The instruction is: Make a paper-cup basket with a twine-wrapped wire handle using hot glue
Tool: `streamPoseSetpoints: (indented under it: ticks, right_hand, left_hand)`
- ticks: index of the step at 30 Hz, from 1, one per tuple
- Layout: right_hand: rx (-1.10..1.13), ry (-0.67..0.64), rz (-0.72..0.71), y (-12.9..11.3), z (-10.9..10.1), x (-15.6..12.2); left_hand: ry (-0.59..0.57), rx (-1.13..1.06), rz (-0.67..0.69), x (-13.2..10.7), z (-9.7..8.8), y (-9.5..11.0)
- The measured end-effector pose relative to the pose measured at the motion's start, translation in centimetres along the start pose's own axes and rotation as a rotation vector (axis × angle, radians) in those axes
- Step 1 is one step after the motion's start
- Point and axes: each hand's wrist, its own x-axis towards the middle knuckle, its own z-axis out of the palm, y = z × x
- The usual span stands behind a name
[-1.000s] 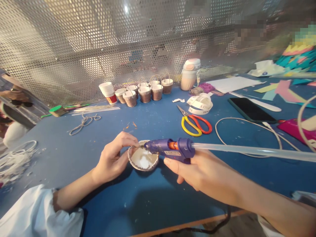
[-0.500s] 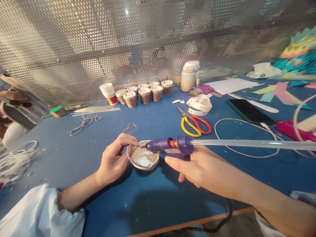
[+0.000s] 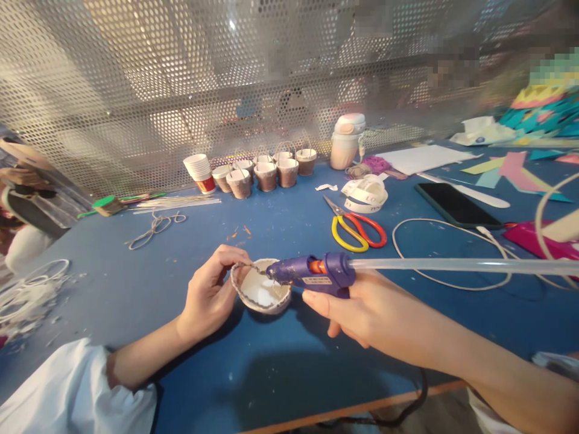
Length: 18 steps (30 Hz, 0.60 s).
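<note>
A small white paper cup (image 3: 266,304) with a dark twisted cord (image 3: 239,290) along its rim stands in front of me, its mouth toward me. My left hand (image 3: 215,289) is closed at the cup's left side, fingers pinching a loose stretch of the cord above the rim. In my right hand (image 3: 357,307) is a purple hot glue gun (image 3: 312,272), its nozzle at the cord over the cup's far rim. A long clear glue stick (image 3: 452,265) sticks out of the gun's back. Whether the nozzle touches the cord, I cannot tell.
Several small bucket-like cups (image 3: 265,175) stand at the back beside stacked paper cups (image 3: 199,172). Scissors (image 3: 353,229), a ribbon roll (image 3: 366,196), a phone (image 3: 456,204) and a looped cable (image 3: 398,241) lie to the right. Loose string (image 3: 156,229) lies left. A perforated metal screen (image 3: 149,78) stands behind.
The glue gun and both hands have barely moved. The stretch of cord between my left fingers and the nozzle shows more plainly, lifted over the cup's mouth.
</note>
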Motion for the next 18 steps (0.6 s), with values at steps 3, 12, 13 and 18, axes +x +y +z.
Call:
streamPoseSetpoints:
  ticks: [3,12,13,18]
  right_hand:
    - [-0.007,-0.007,0.009,0.06,0.03,0.00]
    - [-0.036,0.033,-0.032,0.42,0.39,0.13]
    - [-0.044,0.034,-0.024,0.44,0.44,0.12]
    - [-0.068,0.050,-0.025,0.47,0.49,0.06]
  left_hand:
    - [-0.010,0.006,0.002,0.06,0.00,-0.07]
    - [-0.034,0.025,0.019,0.17,-0.14,-0.21]
    - [-0.040,0.028,0.020,0.16,-0.17,-0.23]
    - [-0.061,0.039,0.034,0.23,-0.23,-0.16]
